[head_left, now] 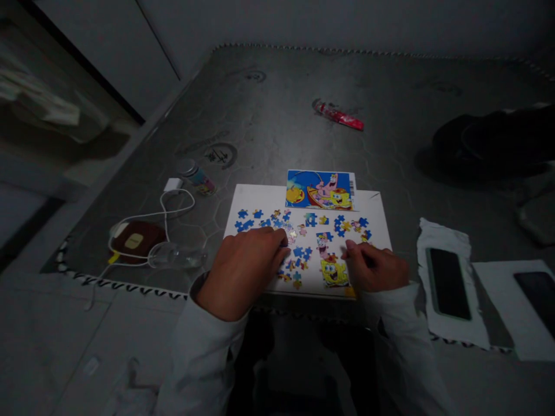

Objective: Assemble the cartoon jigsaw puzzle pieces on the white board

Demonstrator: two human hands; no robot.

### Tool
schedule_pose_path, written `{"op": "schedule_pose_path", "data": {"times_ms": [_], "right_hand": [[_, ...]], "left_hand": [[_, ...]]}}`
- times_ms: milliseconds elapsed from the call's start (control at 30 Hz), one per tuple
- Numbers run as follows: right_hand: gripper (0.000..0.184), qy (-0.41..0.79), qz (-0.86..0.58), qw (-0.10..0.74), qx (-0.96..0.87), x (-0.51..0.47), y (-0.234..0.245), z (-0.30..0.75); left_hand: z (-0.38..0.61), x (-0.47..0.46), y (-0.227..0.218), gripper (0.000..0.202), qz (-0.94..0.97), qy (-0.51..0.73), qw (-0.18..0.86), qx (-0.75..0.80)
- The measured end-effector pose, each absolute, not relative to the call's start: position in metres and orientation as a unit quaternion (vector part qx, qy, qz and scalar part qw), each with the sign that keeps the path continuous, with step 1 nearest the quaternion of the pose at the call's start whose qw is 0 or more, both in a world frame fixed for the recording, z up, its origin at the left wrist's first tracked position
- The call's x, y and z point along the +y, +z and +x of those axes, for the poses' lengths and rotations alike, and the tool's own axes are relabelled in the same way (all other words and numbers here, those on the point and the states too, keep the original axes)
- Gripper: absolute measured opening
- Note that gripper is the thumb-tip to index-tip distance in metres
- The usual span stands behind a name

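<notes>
A white board lies in front of me, with scattered blue and multicoloured jigsaw pieces on it. A printed SpongeBob picture card overlaps its far edge. Near the front stands a small joined group of pieces showing SpongeBob. My left hand rests on the board, its fingertips on pieces near the middle. Whether those fingers grip one is hidden. My right hand lies at the right of the joined group, thumb and forefinger slightly apart, with no piece visible between them.
The grey studded-edge mat holds a red wrapper, a small can, a plastic bottle, a white charger with cable, a brown pouch, a phone on white cloth, and a dark bag.
</notes>
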State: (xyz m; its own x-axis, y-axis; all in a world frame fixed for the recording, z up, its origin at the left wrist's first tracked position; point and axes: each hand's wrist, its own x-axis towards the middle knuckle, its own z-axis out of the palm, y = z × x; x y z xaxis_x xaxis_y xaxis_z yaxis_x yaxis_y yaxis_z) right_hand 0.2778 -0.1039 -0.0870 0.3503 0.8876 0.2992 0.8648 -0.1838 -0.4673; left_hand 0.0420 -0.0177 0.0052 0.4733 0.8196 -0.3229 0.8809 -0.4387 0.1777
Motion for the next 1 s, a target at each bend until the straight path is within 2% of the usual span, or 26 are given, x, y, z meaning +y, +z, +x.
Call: {"op": "schedule_pose_path", "data": {"times_ms": [667,1000], "right_hand": [[0.054,0.003,-0.762,0.291,-0.579,-0.104,-0.088,0.28],[0.056,0.009,-0.779,0.247,-0.577,-0.103,-0.091,0.281]], "left_hand": [[0.038,-0.014,0.005,0.021,0.838,-0.08,0.14,0.522],[0.029,-0.011,0.005,0.022,0.842,-0.083,0.176,0.503]]}}
